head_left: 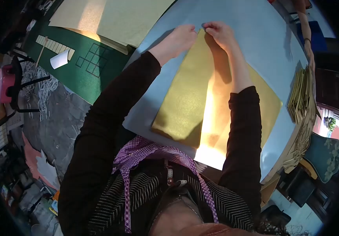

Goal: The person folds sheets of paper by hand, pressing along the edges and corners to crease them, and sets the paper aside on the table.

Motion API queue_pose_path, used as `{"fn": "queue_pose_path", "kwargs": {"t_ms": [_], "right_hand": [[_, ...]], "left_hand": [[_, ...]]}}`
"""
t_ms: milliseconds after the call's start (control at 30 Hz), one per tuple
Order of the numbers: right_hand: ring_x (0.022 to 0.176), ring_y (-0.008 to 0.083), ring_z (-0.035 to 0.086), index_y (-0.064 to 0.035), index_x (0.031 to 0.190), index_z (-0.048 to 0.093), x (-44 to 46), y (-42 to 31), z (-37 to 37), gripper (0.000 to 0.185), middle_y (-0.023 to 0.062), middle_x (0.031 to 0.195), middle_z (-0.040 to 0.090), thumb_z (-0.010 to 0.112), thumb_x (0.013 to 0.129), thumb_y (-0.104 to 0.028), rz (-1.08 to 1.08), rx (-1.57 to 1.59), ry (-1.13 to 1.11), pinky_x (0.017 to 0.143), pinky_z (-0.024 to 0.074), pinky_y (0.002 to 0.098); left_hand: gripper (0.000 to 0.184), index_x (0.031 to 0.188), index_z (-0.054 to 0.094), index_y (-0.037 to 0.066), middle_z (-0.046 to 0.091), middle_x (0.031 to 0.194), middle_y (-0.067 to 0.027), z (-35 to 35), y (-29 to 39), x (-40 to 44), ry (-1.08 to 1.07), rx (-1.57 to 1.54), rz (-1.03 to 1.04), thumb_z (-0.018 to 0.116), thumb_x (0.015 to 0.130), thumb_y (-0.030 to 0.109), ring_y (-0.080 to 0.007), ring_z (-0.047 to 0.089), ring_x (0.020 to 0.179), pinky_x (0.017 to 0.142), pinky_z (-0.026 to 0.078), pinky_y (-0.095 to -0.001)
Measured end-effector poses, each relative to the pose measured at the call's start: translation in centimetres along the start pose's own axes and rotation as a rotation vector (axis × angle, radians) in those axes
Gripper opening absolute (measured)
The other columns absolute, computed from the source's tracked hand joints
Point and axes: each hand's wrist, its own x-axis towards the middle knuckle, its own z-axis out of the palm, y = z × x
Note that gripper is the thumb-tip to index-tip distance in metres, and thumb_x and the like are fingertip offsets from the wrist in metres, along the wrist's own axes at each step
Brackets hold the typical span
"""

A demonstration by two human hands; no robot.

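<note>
A large yellow-gold paper sheet (pixel 183 94) lies on the pale blue tabletop (pixel 262 19), with one flap folded over toward the left and its far end narrowing to a tip. Both hands are at that tip. My left hand (pixel 180 39) has its fingers curled closed beside the tip's left edge; what they hold, if anything, is hidden. On the other side, my right hand (pixel 220 34) pinches at the tip with thumb and fingers, its forearm lying across the sheet. Sunlight falls on the sheet's near part.
Large cream sheets (pixel 126 19) lie at the upper left, beside a green surface (pixel 85 84) with a drawn grid and a curled white paper (pixel 59 59). Folded paper pieces (pixel 300 94) are stacked at the right edge. Another person's arm (pixel 305 31) shows at the upper right.
</note>
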Motion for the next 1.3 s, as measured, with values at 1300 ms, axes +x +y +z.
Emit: {"fn": "queue_pose_path", "kwargs": {"t_ms": [1300], "right_hand": [[0.087, 0.0188, 0.06, -0.0092, 0.095, 0.067, -0.8, -2.7, -0.2, 0.018, 0.0059, 0.09, 0.065, 0.067, 0.079, -0.017, 0.008, -0.23, -0.067, 0.083, 0.0469, 0.0318]], "left_hand": [[0.025, 0.107, 0.068, 0.011, 0.052, 0.114, -0.0092, -1.0, -1.7, 0.3, 0.31, 1.056, 0.679, 0.063, 0.083, 0.016, -0.0297, 0.047, 0.109, 0.09, 0.039, -0.0432]]}}
